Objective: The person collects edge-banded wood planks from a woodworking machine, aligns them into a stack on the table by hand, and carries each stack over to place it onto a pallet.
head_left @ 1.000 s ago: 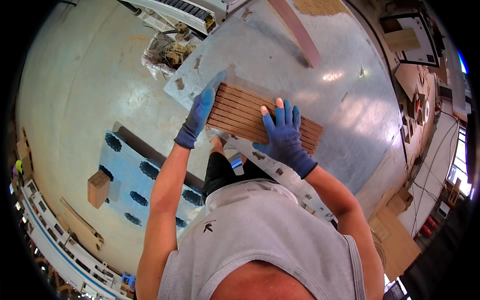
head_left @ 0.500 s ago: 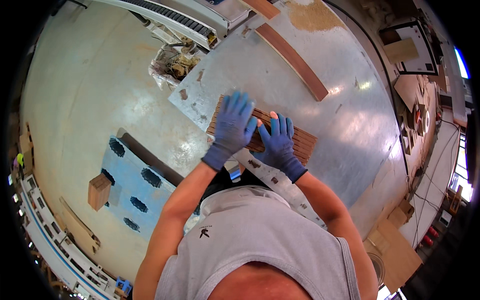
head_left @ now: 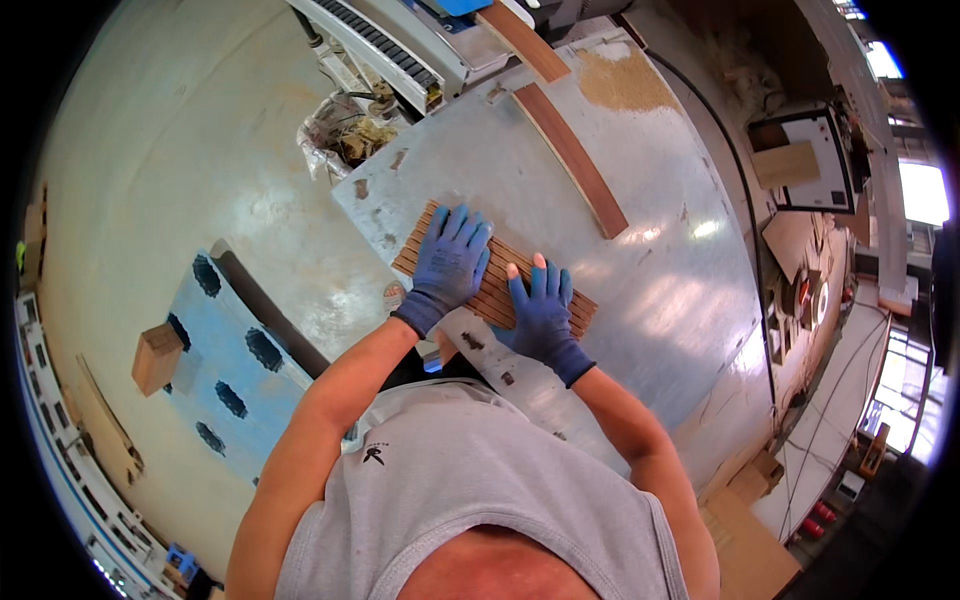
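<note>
A row of narrow brown wooden strips [head_left: 492,295] lies side by side on the grey metal table [head_left: 660,310], slanting down to the right near its front edge. My left hand [head_left: 450,260], in a blue glove, rests flat on the left part of the strips with its fingers stretched out. On their right part lies my right hand [head_left: 545,312], gloved alike, its fingers spread and two bare fingertips showing. Both palms cover some of the strips. Neither hand is wrapped round anything.
Beyond the strips, a long reddish-brown board [head_left: 572,160] lies on the table. Another board [head_left: 525,42] reaches over its far edge by the machine [head_left: 385,50]. Sawdust [head_left: 625,82] is spread at the far corner. Left stands a blue panel with holes [head_left: 215,350], bearing a wooden block [head_left: 157,358].
My left hand, blurred by motion before, now lies still and flat on the strips. The right hand stays on them. The whole view has shifted and turned a little.
</note>
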